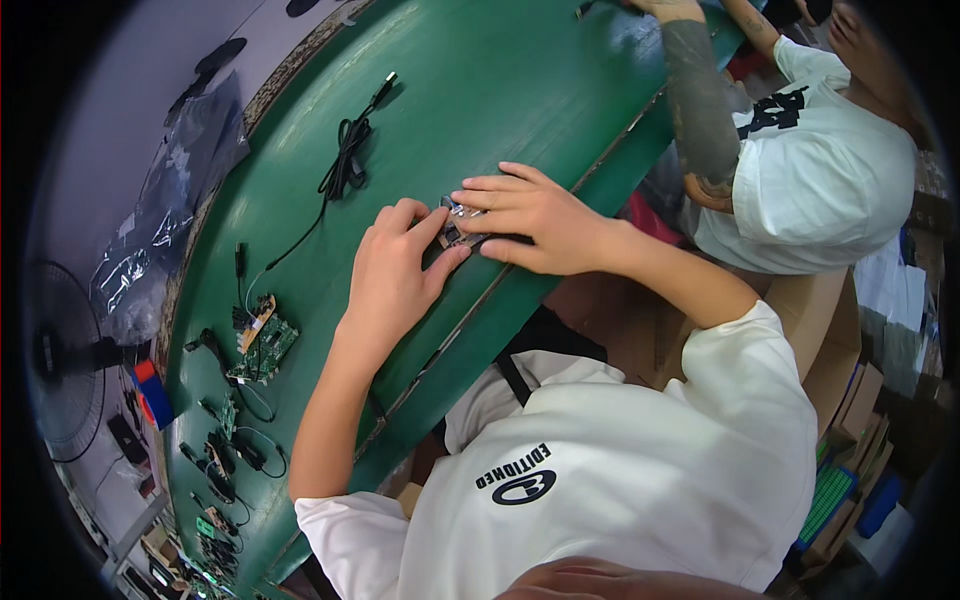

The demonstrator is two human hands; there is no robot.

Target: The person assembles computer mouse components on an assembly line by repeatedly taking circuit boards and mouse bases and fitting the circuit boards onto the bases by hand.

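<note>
Between my two hands on the green worktop (pixel 440 120) is a small electronic piece (pixel 455 236), apparently a little circuit board with brown and silvery parts. My left hand (pixel 388 268) pinches its near left side between thumb and forefinger. From the right, my right hand (pixel 545 225) reaches over it with fingers stretched out and spread, some fingertips resting on it. The fingers cover much of the piece, so its exact kind is hidden. Beyond my left hand lies a bundled black cable (pixel 345 160) with a metal-tipped plug.
Left of my arm lie a green circuit board (pixel 272 352) with wires and several smaller boards with cables (pixel 225 455). A clear plastic bag (pixel 165 220) and a fan (pixel 70 355) are past the table's edge. A co-worker (pixel 815 150) sits at the right; cardboard boxes (pixel 835 330) stand behind.
</note>
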